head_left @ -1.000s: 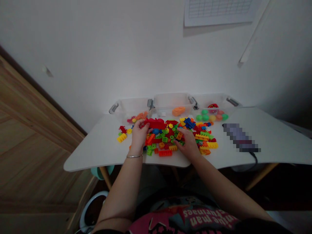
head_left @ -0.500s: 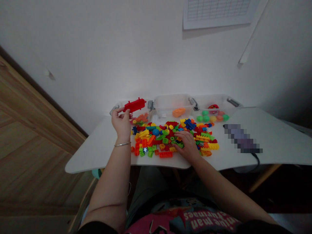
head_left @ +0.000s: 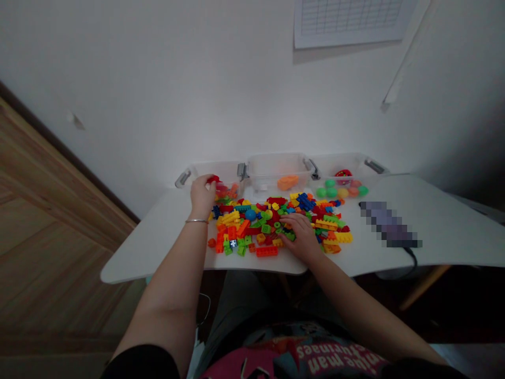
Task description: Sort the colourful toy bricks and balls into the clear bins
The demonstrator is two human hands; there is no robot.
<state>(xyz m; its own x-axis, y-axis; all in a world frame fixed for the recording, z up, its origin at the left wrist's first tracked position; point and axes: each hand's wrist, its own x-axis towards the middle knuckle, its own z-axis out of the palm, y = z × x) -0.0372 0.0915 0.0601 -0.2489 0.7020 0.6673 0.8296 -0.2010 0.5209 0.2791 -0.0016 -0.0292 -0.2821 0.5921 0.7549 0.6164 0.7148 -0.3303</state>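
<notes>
A red plastic piece (head_left: pixel 214 179), mostly masked by fingers, is pinched in a person's left hand (head_left: pixel 203 193) at the leftmost clear bin (head_left: pixel 226 169); whether it sits above the rim or below it cannot be told. The piece lies off the fingertips, toward the bin's middle, and its long axis is too hidden to read. The left hand is much the nearer; the right hand (head_left: pixel 303 237) rests, fingers loosely curled, on a heap of bright toy blocks (head_left: pixel 266 229), and whether it grips one is unclear. Orange pieces (head_left: pixel 233 189) lie in the left bin, just beside the red one. Farther right, an orange toy (head_left: pixel 288 182) occupies the middle bin (head_left: pixel 272 167) and colored balls (head_left: pixel 330 191) the right bin (head_left: pixel 335 163), all on a white table (head_left: pixel 158 239) against a wall (head_left: pixel 177 89).
</notes>
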